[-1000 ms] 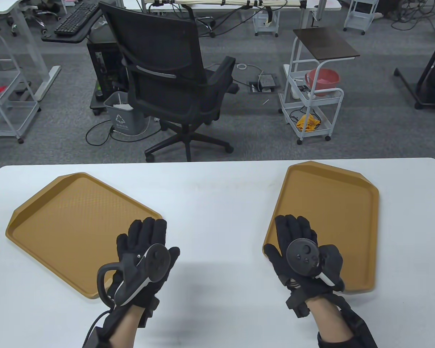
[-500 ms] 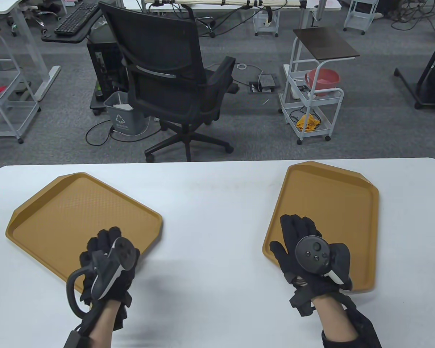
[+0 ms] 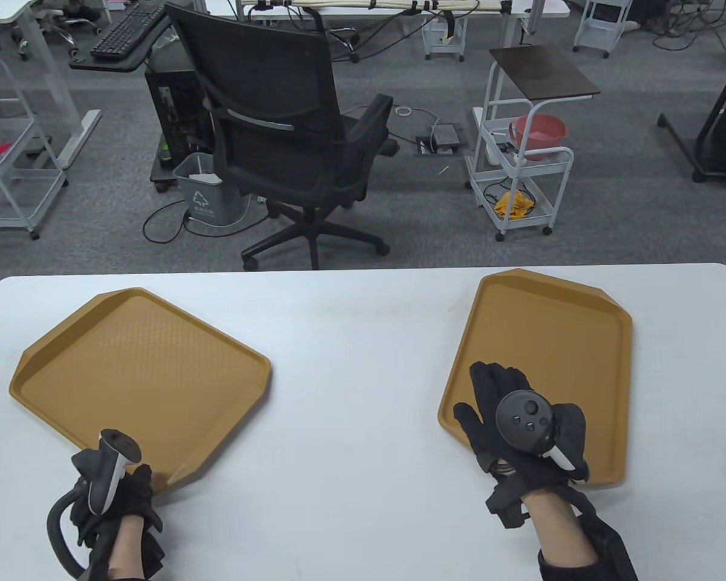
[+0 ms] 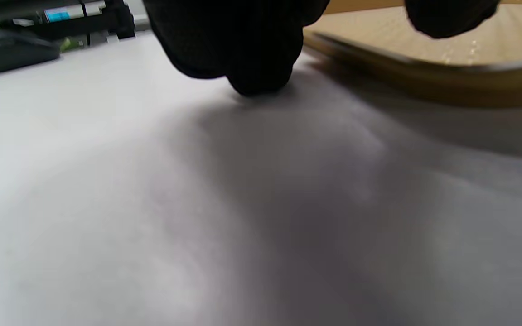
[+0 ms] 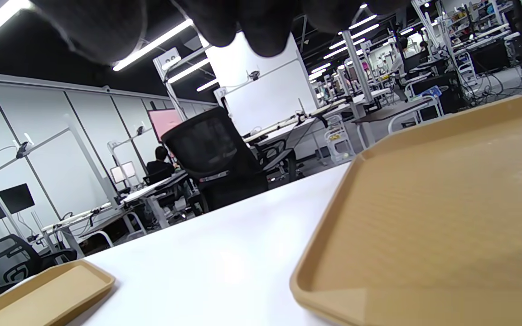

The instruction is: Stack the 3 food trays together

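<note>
Two tan food trays lie flat on the white table (image 3: 363, 363). The left tray (image 3: 139, 369) sits slantwise and the right tray (image 3: 550, 357) runs lengthwise away from me. No third tray shows on its own. My left hand (image 3: 118, 484) is at the left tray's near corner, turned on its side. In the left wrist view its fingertips (image 4: 252, 68) touch the table beside the tray rim (image 4: 424, 68), and the thumb (image 4: 447, 18) hangs over the tray. My right hand (image 3: 490, 393) lies flat and spread over the right tray's near-left part. Its fingertips (image 5: 252, 27) are above the tray (image 5: 447, 217).
A black office chair (image 3: 290, 133) stands just beyond the table's far edge. A white cart (image 3: 520, 169) stands further back on the right. In the right wrist view the left tray (image 5: 39, 290) shows across a bare stretch of table.
My left hand has moved left and toward me, from the left tray's right edge to its near corner, and has turned on its side. My right hand has shifted only slightly right.
</note>
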A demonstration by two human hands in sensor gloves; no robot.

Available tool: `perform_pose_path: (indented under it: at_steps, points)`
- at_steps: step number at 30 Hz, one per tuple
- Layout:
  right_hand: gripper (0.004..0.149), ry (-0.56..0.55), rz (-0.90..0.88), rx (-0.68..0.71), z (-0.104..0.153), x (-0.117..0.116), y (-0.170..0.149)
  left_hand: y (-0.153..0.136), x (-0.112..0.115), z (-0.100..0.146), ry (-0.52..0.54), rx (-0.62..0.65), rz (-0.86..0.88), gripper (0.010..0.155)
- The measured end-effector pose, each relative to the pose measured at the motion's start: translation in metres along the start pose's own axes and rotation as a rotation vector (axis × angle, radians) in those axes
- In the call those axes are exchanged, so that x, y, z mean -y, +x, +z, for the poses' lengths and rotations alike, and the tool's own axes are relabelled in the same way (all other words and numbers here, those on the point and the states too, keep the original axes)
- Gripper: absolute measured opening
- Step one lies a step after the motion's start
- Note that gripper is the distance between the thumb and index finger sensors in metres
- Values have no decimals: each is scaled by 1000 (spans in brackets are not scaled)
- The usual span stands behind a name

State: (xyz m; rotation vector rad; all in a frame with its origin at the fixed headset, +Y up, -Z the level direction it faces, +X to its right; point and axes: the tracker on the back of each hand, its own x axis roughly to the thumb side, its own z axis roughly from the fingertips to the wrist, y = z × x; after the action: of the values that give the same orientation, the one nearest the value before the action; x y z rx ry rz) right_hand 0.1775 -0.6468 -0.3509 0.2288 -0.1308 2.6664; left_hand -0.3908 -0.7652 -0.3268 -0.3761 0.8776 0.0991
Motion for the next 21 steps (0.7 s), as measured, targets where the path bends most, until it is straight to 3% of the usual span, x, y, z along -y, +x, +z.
perform_pose_path:
  at_steps: [6,11,15,21]
  points:
    - [71,14,21,-9,-1,-5,-1,1,1,-8,41,-37,40,81]
    - [71,19,30,-15,-3,-6,-3,-4,2,-9,35,-48,202,78]
    - [71,21,15,-28,-4,-6,-7,-15,1,-14,-43,-67,377,82]
    - [71,29,16,-34,-3,-5,-7,-25,9,-21,-237,-20,635,73]
